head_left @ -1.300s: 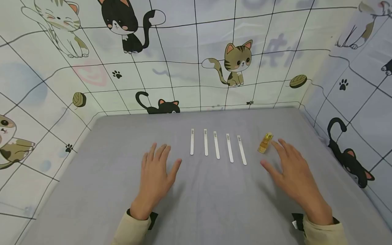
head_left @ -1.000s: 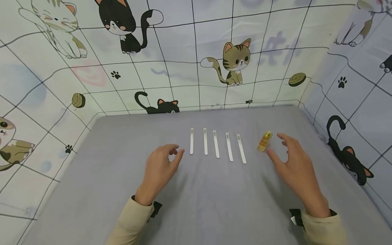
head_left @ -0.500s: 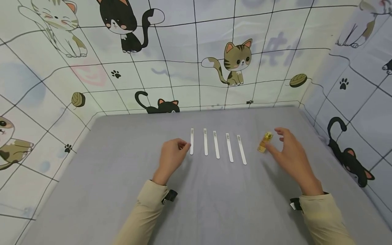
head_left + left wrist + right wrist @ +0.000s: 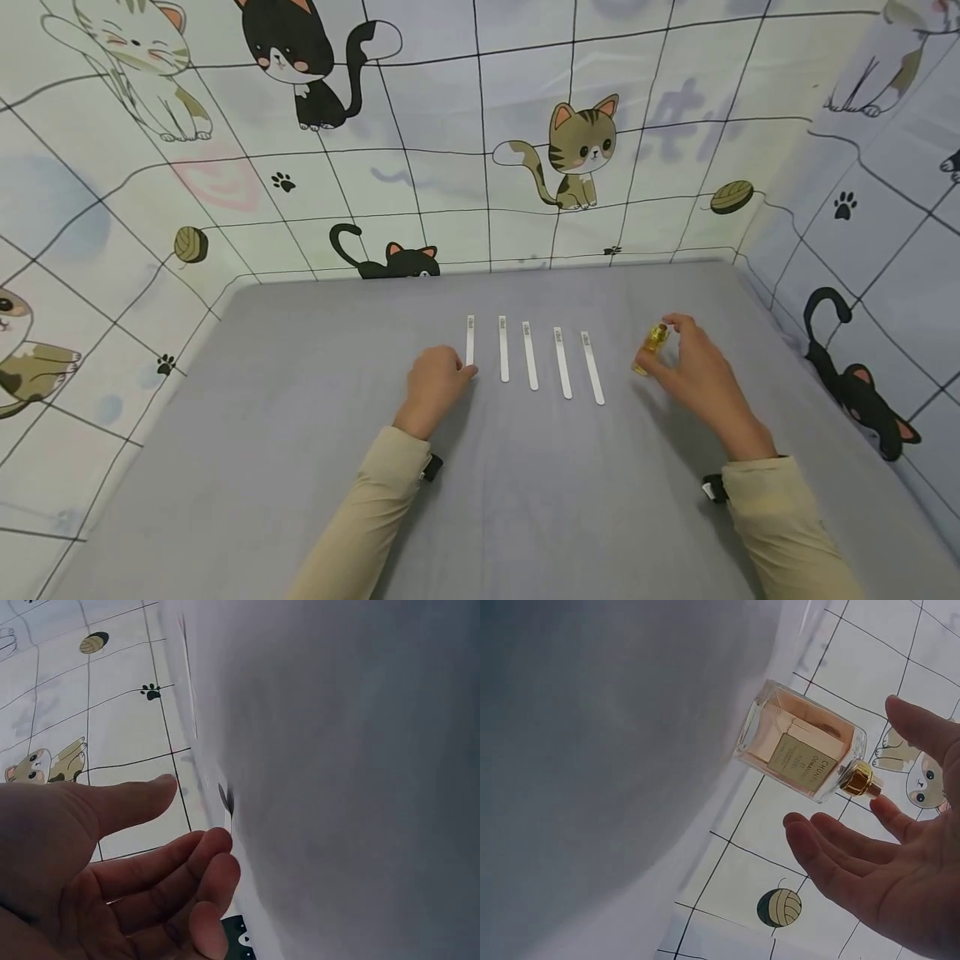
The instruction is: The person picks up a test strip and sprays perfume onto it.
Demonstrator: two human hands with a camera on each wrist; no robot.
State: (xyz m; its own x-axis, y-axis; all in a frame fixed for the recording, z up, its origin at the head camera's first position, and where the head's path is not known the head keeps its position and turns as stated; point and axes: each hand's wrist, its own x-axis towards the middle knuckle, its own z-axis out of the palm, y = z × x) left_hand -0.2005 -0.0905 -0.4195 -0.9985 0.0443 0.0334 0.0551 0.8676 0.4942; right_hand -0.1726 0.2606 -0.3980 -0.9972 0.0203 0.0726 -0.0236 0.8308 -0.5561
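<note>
A perfume bottle [image 4: 657, 337] with amber liquid, a gold collar and a pale label stands upright on the grey cloth. My right hand [image 4: 701, 379] is spread around it, thumb on the near side and fingers beyond. In the right wrist view, space shows between the fingertips and the glass bottle [image 4: 799, 742]. My left hand [image 4: 437, 383] is low at the near end of the leftmost white paper test strip [image 4: 470, 335]. The left wrist view shows its thumb [image 4: 139, 806] apart from the curved fingers, beside the thin strip [image 4: 228, 817].
Several more printed white strips, among them the rightmost strip [image 4: 592, 367], lie in a row between the hands and the bottle. A grey cloth [image 4: 517, 500] covers the table. Cat-patterned fabric walls [image 4: 450, 183] enclose its back and sides.
My left hand has moved right and forward to the leftmost strip, its fingers going from spread to bent. My right hand has moved in around the bottle. Strips and bottle have stayed put.
</note>
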